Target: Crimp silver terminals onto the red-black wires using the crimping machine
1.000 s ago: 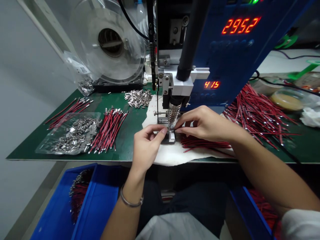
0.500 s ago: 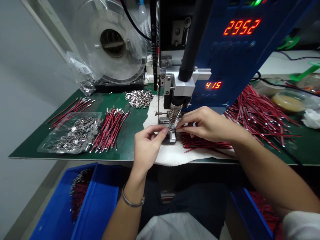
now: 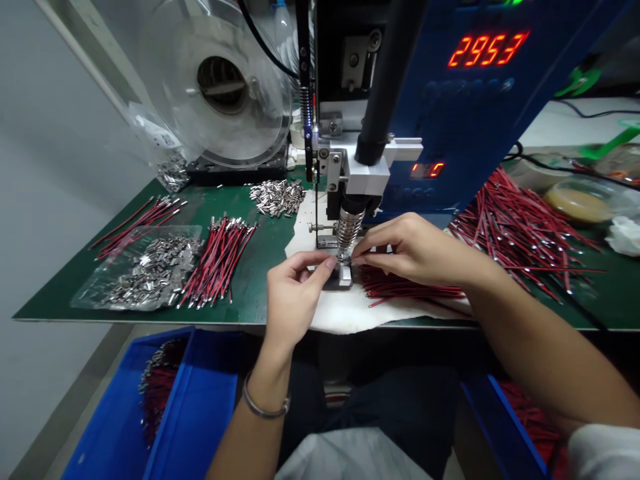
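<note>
My left hand (image 3: 296, 290) is closed, thumb and forefinger pinched at the left side of a small metal fixture (image 3: 345, 275). What its fingertips hold is too small to make out. From the right, my right hand (image 3: 413, 250) pinches a thin wire, its end at the fixture and mostly covered by the fingers. Right above both fingertips stands the spring-wrapped tip (image 3: 349, 227) of a bench machine (image 3: 369, 175). Under my right hand lies a bundle of red and black wires (image 3: 400, 283) on a white sheet (image 3: 345, 321).
To the left are a bag of metal connectors (image 3: 150, 273), a bunch of wires with metal ends (image 3: 220, 257) and a loose connector pile (image 3: 277, 198). A large wire heap (image 3: 515, 233) lies right. Blue bins (image 3: 200, 400) stand below the table edge. A clear reel (image 3: 175, 87) stands behind.
The machine's upper red display has gone from 2952 to 2953, and the lower one no longer reads 415. Both hands have stayed nearly still. The view has shifted slightly.
</note>
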Motion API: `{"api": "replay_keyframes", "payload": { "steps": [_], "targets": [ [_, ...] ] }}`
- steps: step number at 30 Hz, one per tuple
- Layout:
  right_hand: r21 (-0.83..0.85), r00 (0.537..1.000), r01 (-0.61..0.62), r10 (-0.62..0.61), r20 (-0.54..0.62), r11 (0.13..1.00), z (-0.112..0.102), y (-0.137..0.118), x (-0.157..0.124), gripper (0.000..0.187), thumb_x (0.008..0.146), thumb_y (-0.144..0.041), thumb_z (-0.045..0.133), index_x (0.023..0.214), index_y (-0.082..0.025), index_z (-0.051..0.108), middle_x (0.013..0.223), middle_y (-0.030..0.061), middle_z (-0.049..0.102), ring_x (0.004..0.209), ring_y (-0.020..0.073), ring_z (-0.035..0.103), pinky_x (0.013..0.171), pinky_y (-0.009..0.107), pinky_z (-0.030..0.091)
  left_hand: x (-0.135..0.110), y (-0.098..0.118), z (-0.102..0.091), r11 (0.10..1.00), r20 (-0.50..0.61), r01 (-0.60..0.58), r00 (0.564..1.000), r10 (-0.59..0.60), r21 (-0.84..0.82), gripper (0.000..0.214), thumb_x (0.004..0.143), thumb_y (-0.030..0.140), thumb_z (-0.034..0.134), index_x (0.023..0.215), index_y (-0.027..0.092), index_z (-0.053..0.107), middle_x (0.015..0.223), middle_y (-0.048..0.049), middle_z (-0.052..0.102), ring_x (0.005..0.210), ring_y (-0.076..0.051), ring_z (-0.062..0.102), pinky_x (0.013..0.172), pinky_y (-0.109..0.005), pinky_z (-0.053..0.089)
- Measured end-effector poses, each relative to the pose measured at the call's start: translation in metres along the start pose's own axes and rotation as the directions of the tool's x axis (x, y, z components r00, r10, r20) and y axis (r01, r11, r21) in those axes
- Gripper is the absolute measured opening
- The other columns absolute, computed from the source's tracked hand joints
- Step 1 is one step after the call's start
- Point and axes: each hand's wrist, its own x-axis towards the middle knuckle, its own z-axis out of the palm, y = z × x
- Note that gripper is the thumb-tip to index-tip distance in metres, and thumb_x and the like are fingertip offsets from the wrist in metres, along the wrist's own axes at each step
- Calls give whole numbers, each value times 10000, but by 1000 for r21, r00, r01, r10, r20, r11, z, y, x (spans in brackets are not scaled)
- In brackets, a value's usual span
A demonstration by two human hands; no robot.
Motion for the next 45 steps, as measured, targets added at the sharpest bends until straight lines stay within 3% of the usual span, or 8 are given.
{"api": "replay_keyframes", "payload": {
  "steps": [12,45],
  "targets": [
    [8,999,-52,52,-4,999,0,-2,0,159,841,-160,586,891,-140,736,846,46,742,728,133,668,687,212,471,-1,0,0,995,-60,-42,998,37,-85,183,776,335,684,802,154,677,730,-40,682,666,-135,597,586,-226,430],
    [-16,998,-65,65,14,998,2,0,-1,156,855,-197,573,877,-152,721,820,42,739,694,135,651,667,233,468,-1,-1,-1,993,-28,-55,998,53,-106,194,806,349,654,806,155,652,690,-27,663,642,-124,594,631,-229,442]
  ]
}}
